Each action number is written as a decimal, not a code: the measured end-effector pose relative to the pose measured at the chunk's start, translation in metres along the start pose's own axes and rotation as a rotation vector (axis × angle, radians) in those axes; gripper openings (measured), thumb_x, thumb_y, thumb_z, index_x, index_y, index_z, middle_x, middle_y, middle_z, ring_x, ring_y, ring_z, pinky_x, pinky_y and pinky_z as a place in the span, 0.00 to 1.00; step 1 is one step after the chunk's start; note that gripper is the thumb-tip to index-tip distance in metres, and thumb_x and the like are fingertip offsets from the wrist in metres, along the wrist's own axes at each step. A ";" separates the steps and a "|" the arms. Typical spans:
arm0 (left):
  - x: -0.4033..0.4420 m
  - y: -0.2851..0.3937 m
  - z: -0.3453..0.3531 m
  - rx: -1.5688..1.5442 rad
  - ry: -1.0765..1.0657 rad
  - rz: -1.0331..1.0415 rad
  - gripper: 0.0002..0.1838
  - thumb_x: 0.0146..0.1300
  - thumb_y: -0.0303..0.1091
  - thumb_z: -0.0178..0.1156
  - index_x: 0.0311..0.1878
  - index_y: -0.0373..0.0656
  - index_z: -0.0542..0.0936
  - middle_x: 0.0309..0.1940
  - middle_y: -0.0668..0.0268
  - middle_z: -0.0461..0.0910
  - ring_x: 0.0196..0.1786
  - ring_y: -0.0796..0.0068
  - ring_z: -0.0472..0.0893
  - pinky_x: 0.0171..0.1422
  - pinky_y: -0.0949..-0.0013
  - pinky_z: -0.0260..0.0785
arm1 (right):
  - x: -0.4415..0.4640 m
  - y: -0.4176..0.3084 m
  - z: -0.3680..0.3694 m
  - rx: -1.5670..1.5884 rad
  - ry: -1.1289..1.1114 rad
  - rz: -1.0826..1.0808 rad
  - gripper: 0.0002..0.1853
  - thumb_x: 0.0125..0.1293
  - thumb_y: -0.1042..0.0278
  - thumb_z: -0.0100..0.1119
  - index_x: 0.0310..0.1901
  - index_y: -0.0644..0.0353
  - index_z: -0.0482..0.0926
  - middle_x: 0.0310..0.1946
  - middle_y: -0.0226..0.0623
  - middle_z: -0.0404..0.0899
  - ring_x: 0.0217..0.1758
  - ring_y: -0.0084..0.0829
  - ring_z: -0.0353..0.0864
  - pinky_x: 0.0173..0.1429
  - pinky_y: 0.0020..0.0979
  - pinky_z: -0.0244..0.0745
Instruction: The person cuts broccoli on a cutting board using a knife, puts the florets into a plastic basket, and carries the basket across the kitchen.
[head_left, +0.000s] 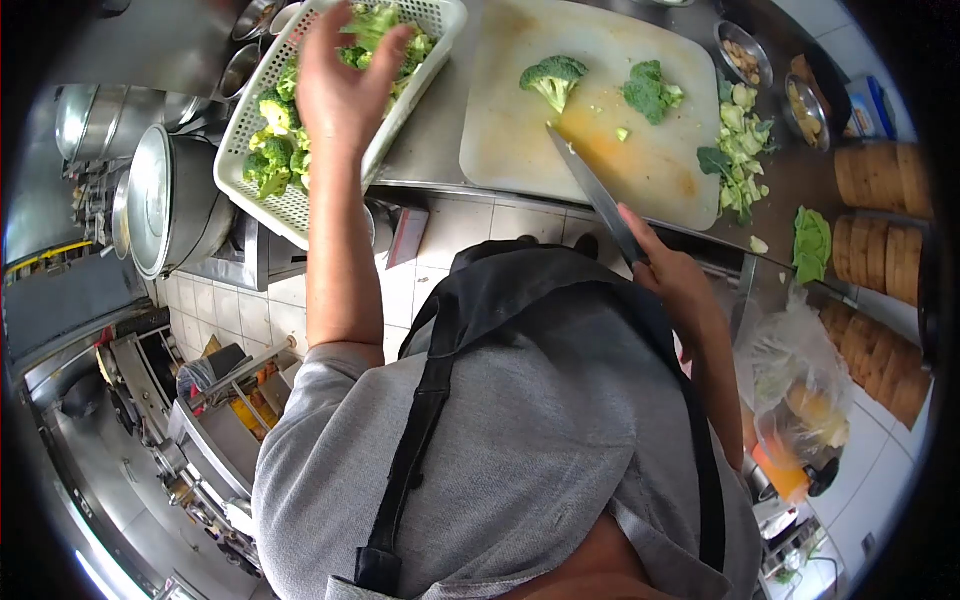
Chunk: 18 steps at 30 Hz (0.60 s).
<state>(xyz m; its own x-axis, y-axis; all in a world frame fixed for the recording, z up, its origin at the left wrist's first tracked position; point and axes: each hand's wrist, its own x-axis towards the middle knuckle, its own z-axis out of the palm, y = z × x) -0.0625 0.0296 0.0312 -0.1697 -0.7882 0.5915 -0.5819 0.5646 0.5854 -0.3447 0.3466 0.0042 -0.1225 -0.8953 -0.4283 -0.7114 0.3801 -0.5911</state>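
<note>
The likeliest trouble lies with the knife [598,198]: its blade crosses the near edge of the cutting board [500,150] on a slant, tip toward the two broccoli pieces [553,80] [652,95], and the right hand [672,275] grips its handle out past the near side of the bench [425,150]. If attention goes to the left hand [345,100], the blade could swing toward the body or nick the extended index finger that lies close along it. The loose broccoli pieces could roll if bumped by the tip, since neither is held. The white basket [415,108] seems to jut past the near edge at the left, so a push down or toward the body might tip it and spill the florets [270,165]. The pale green trimmings [740,150], heaped over the right edge of the board, could slide nearer the edge if the board shifted. As for pose, the left forearm reaches straight away from the body, the hand above the basket with its fingers and thumb spread; whether the fingertips touch the florets cannot be told. The right arm is bent, the forearm angled inward and far, its fingers closed around the knife.
</note>
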 end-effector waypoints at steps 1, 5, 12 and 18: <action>-0.006 0.007 0.008 -0.044 -0.103 -0.031 0.33 0.61 0.47 0.80 0.66 0.42 0.81 0.55 0.57 0.86 0.52 0.65 0.86 0.51 0.61 0.82 | -0.004 0.001 -0.001 0.011 0.004 -0.014 0.43 0.69 0.71 0.54 0.85 0.30 0.55 0.36 0.63 0.84 0.41 0.64 0.86 0.51 0.58 0.76; -0.044 0.027 0.073 -0.056 -0.368 0.123 0.29 0.64 0.39 0.75 0.68 0.47 0.81 0.58 0.55 0.86 0.60 0.57 0.85 0.62 0.57 0.80 | -0.013 0.017 0.000 0.003 0.044 0.013 0.44 0.69 0.71 0.55 0.85 0.29 0.55 0.40 0.62 0.85 0.44 0.63 0.86 0.52 0.56 0.78; -0.069 0.017 0.143 -0.004 -0.509 0.156 0.29 0.65 0.43 0.70 0.69 0.47 0.81 0.55 0.52 0.87 0.59 0.49 0.85 0.65 0.54 0.78 | -0.022 0.016 0.003 0.064 0.032 0.116 0.45 0.68 0.74 0.55 0.85 0.31 0.56 0.43 0.61 0.86 0.45 0.63 0.86 0.53 0.55 0.78; -0.069 0.027 0.130 -0.103 -0.567 0.122 0.26 0.65 0.42 0.71 0.66 0.47 0.85 0.48 0.53 0.88 0.47 0.53 0.87 0.56 0.56 0.81 | -0.020 -0.016 -0.006 -0.257 0.167 0.052 0.42 0.69 0.73 0.54 0.84 0.34 0.58 0.36 0.56 0.86 0.41 0.60 0.87 0.50 0.57 0.79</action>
<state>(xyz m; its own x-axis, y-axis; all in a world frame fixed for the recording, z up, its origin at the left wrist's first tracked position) -0.1702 0.0676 -0.0663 -0.6460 -0.7079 0.2857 -0.4557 0.6579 0.5996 -0.3347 0.3571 0.0265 -0.2601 -0.9103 -0.3220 -0.8505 0.3739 -0.3700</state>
